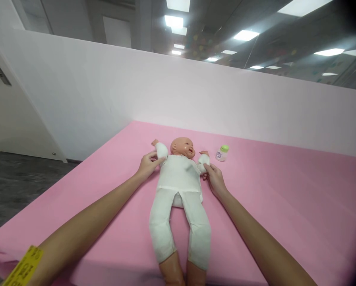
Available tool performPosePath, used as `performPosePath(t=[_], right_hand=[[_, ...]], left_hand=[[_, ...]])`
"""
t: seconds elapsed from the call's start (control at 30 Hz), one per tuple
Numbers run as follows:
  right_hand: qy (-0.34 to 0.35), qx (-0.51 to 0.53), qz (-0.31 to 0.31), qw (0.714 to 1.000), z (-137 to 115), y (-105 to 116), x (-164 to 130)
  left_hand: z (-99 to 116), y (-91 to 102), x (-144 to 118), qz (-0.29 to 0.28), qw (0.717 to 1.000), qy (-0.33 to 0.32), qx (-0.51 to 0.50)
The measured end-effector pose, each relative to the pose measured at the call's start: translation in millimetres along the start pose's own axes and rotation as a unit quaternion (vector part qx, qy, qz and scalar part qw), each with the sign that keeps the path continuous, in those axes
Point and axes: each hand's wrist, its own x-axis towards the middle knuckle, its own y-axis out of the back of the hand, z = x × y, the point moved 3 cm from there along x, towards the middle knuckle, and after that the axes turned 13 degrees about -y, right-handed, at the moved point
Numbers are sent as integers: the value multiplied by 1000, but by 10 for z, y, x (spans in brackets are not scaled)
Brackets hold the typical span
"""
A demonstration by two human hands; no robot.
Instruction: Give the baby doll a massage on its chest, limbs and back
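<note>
A baby doll with a white cloth body lies on its back on a pink-covered table. Its bald head is turned to the right, and its bare lower legs point toward me. My left hand grips the doll's upper arm on the left side, thumb near the shoulder. On the other side, my right hand pinches the doll's other arm below its raised plastic hand. Both of the doll's arms are bent upward beside its head. Some of my right fingers are hidden under the doll's arm.
A small clear bottle with a green cap stands right of the doll's head. Behind the table runs a white partition wall with dark glass above. At the left is a door with a metal handle.
</note>
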Motion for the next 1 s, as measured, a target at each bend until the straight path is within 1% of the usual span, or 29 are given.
performPosePath(t=[0.13,0.37,0.6,0.83,1.0], right_hand=[[2,-1,-2,1000,-4,-1,-2],[-5,-1,-2,1000,-24,-3,-23],[-3,-1,-5,1000,-8,-2,-3],[-5,0,-6,1000,-4,-3,4],[-5,1,-6,1000,-18,-12,-9]], left_hand=[[-23,4,2,-4,1000,-8,1],[25,-68,-3,-30,998,-41,-27],[17,-61,2,-22,998,-20,-58],[-18,-23,6,-7,999,6,-51],[1,-31,4,-6,999,-10,-47]])
